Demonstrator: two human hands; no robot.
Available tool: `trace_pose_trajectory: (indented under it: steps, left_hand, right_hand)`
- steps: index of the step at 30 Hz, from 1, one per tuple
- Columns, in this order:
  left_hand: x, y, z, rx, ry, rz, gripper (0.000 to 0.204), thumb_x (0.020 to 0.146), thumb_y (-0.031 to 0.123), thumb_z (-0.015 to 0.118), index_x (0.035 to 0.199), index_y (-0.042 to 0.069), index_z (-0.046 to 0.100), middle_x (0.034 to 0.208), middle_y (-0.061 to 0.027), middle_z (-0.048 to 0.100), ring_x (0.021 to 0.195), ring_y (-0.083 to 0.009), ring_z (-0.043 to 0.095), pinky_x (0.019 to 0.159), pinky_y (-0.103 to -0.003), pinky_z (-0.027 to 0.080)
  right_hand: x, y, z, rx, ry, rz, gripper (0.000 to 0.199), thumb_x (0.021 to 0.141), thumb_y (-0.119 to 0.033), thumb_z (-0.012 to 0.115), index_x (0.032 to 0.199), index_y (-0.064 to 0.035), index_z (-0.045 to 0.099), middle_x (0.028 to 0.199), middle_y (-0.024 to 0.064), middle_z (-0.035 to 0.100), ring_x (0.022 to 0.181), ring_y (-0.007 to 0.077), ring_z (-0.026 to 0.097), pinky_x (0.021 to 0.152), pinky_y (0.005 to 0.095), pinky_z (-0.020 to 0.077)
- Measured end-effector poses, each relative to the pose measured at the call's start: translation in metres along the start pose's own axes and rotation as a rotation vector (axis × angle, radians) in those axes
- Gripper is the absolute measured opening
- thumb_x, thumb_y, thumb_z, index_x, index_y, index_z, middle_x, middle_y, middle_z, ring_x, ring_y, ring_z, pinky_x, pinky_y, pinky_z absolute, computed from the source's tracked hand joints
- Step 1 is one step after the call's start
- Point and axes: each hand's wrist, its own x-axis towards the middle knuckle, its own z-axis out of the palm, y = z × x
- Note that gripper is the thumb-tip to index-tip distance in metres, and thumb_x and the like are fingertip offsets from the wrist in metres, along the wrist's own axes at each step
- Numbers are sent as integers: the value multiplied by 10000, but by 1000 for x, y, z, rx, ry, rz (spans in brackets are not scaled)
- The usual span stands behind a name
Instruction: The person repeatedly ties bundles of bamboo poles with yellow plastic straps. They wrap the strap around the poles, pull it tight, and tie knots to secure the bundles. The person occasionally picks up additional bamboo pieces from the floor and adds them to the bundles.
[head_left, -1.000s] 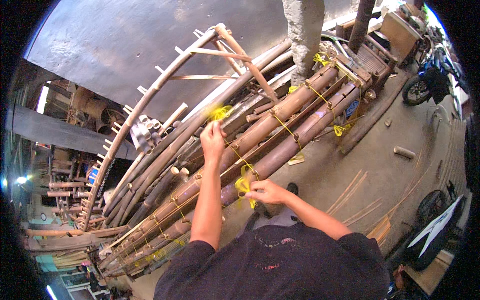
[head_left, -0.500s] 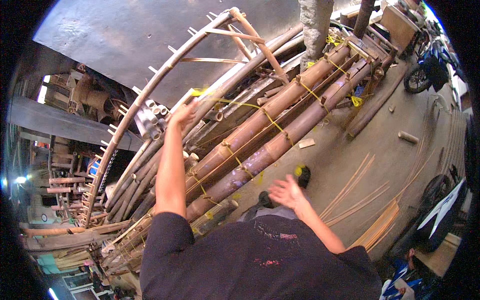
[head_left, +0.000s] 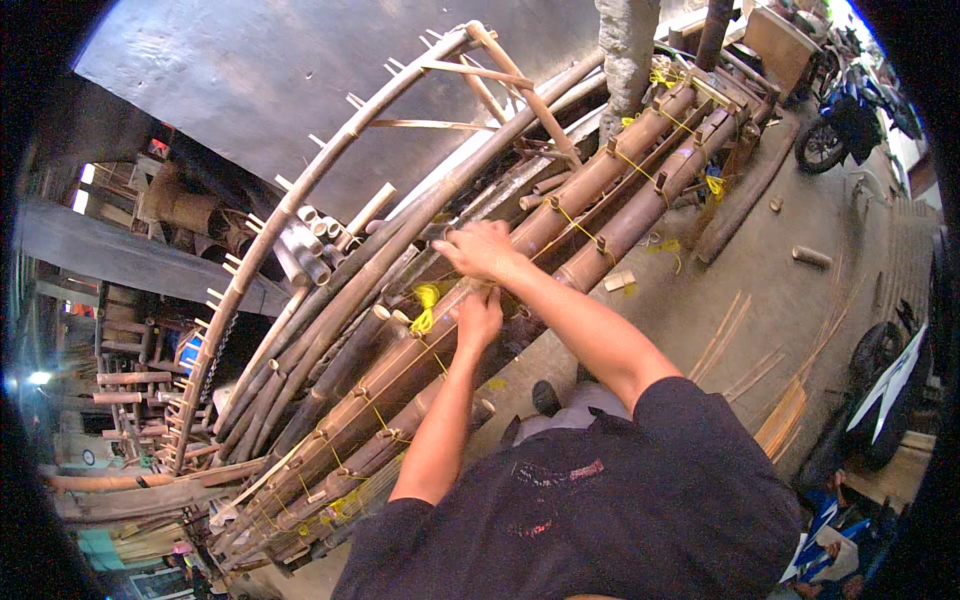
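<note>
Two thick brown bamboo poles, the far one (head_left: 590,180) and the near one (head_left: 620,225), run side by side diagonally before me. Yellow cord (head_left: 575,215) zigzags between short pegs along them. My left hand (head_left: 478,318) is closed at the far pole, its fingertips on something small I cannot make out. Just beyond it, my right hand (head_left: 482,250) is closed around a dark, elongated tool (head_left: 434,232) pointing left; its exact kind is unclear. A bright yellow cord bundle (head_left: 425,308) hangs at the pole, left of my left hand.
A curved bamboo frame with pegs (head_left: 300,190) leans behind, against a grey wall. Stacked bamboo poles (head_left: 290,360) lie at left. A rough pillar (head_left: 627,60) stands beyond. Split strips (head_left: 785,415) and a short bamboo piece (head_left: 812,258) lie on the floor; motorcycles (head_left: 850,125) stand right.
My left hand, raised far left near yellow cord, has come down to the far pole. My right hand, spread open near my feet, has moved up across the poles and now holds a tool.
</note>
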Motion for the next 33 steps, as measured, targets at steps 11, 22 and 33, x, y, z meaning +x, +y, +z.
trace_pose_trajectory:
  steps: [11, 22, 33]
  left_hand:
    - [-8, 42, -14, -39, 96, -118, 292, 952, 281, 502, 1058, 68, 671, 978, -182, 695, 952, -342, 650, 939, -447, 432]
    - [112, -50, -12, 48, 328, 26, 263, 942, 258, 504, 999, 49, 652, 934, -207, 670, 910, -401, 633, 768, -484, 490]
    - [-93, -105, -131, 203, -49, 73, 273, 894, 258, 562, 963, 0, 618, 922, -270, 655, 933, -445, 624, 808, -524, 483]
  right_hand:
    - [-166, 75, 49, 284, -402, -395, 406, 944, -310, 505, 693, -10, 615, 697, 220, 616, 699, 446, 582, 726, 512, 467]
    - [-174, 72, 90, -127, -264, -426, 287, 833, -323, 598, 723, -68, 671, 672, 137, 658, 709, 334, 643, 908, 439, 439]
    - [-201, -82, 177, 1957, -232, 480, 263, 963, -281, 509, 1123, -77, 553, 995, 80, 625, 970, 198, 585, 882, 362, 453]
